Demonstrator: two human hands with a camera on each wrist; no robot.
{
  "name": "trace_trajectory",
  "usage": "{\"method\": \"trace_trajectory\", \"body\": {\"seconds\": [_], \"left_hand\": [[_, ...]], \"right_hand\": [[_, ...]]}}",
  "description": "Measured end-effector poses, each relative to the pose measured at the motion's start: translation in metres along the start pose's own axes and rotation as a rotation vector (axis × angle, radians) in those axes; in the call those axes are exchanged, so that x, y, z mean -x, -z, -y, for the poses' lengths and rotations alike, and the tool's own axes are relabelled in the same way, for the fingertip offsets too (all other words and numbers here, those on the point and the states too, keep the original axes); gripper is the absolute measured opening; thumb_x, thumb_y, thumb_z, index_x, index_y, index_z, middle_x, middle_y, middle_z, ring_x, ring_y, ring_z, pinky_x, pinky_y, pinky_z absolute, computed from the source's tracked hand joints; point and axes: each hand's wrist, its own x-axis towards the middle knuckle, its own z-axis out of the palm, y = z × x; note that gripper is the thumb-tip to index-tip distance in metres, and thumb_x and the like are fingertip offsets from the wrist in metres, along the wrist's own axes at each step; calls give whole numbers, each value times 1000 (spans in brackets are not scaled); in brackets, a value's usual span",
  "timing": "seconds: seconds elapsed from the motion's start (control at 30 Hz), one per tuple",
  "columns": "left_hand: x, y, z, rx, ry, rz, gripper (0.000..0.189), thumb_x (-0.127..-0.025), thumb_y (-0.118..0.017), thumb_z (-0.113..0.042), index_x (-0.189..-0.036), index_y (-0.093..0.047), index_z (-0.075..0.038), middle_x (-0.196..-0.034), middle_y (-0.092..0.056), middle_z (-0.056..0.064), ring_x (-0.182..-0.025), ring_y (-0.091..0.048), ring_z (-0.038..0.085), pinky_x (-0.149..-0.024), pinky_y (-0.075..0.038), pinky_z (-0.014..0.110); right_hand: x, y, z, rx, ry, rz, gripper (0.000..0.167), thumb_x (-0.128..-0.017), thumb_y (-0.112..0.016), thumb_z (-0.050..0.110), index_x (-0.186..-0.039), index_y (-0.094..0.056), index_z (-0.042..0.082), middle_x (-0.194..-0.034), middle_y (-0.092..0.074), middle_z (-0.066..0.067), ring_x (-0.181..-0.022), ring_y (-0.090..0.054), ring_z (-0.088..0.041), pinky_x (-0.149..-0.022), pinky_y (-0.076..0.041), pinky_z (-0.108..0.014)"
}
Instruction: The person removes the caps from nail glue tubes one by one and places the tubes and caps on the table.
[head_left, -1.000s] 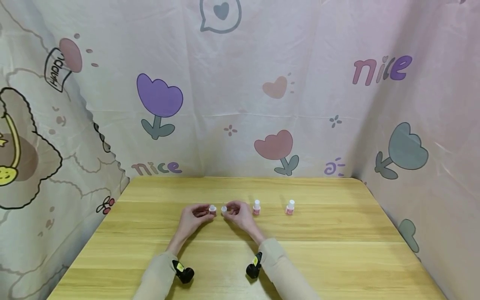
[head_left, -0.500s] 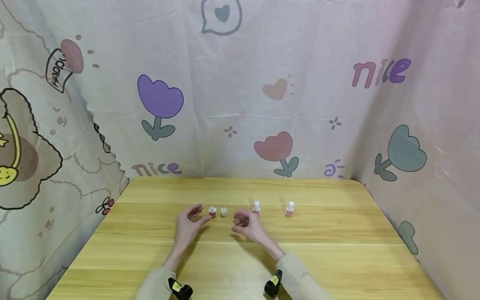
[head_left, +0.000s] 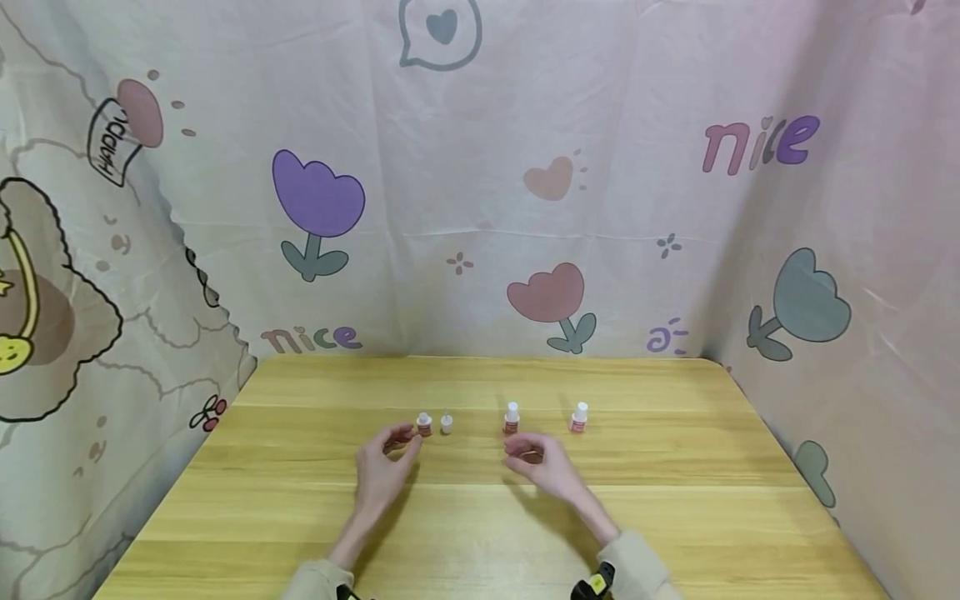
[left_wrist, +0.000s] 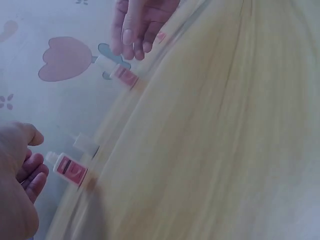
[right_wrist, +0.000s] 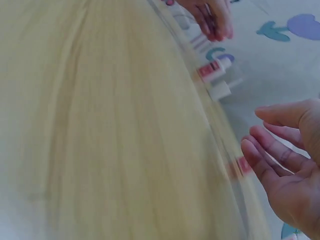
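Observation:
A small uncapped bottle (head_left: 424, 427) with a red label stands upright on the table. Just right of it, its white cap (head_left: 447, 425) rests top-down with a thin applicator pointing up. My left hand (head_left: 381, 473) hovers at the left of this bottle, fingers loosely bent and holding nothing; in the left wrist view a gap shows between the hand (left_wrist: 15, 180) and the bottle (left_wrist: 71, 170). My right hand (head_left: 551, 468) is in front of a second, capped bottle (head_left: 512, 417), fingers relaxed with nothing in them. In the right wrist view its fingers partly hide that bottle (right_wrist: 244, 165).
A third capped bottle (head_left: 579, 418) stands farther right in the same row. The wooden table (head_left: 465, 533) ends at the back against a printed curtain (head_left: 442, 300). Wrist cameras (head_left: 594, 582) sit on the cuffs.
My left hand has let go of the uncapped bottle and drawn back slightly. My right hand has set the cap down on the table, released it and moved right, in front of the second bottle.

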Motion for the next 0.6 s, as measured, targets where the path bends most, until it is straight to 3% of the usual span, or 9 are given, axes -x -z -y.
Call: {"method": "trace_trajectory", "body": {"seconds": [0.13,0.33,0.6], "left_hand": [[4,-8,-1,41,-43,18,25,-86,-74,2,-110,-71,2,-103,-76,16,-91,-70,15,-84,-57,21],[11,-20,-7,94,-49,18,25,-86,-73,4,-110,-70,5,-104,-75,21,-87,-67,1,-84,-57,18],[18,-43,-11,122,-60,75,26,-86,-72,4,-112,-70,5,-105,-75,19,-95,-73,28,-86,-60,25]], "right_hand": [[7,13,-4,-14,-26,-26,32,-89,-72,4,-115,-65,-13,-104,-70,-30,-90,-67,-8,-82,-56,-18],[13,27,-10,-35,-90,-99,30,-89,-72,5,-114,-66,-12,-100,-71,-27,-82,-65,-5,-78,-55,-18],[15,36,-15,-152,-152,-144,34,-90,-71,4,-116,-62,-16,-98,-68,-29,-75,-65,-6,-72,-58,-23]]}}
